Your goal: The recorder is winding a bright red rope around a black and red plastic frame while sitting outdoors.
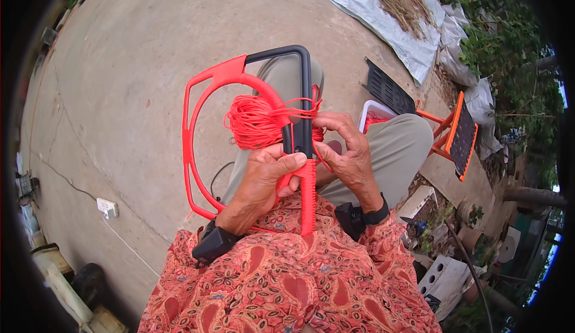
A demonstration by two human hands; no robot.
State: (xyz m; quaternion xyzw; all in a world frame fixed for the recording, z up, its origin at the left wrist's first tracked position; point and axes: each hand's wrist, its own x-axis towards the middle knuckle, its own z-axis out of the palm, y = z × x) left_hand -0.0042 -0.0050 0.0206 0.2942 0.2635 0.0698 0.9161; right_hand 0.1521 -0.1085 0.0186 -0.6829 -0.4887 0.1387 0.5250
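Red cord (254,122) crosses the black-and-red frame (307,132) to the right fingers (336,124).

Left fingers (293,162) on red-and-black frame (307,75); right fingers (338,121) at red cord (254,122)

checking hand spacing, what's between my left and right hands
In the head view, a black bar lies between your left hand and right hand, with red cord wound lower down.

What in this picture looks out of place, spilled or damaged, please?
The white box, seemingly a power socket, lies at left on the concrete, slightly odd for something electrical. Around the red cord, nothing seems spilled or damaged.
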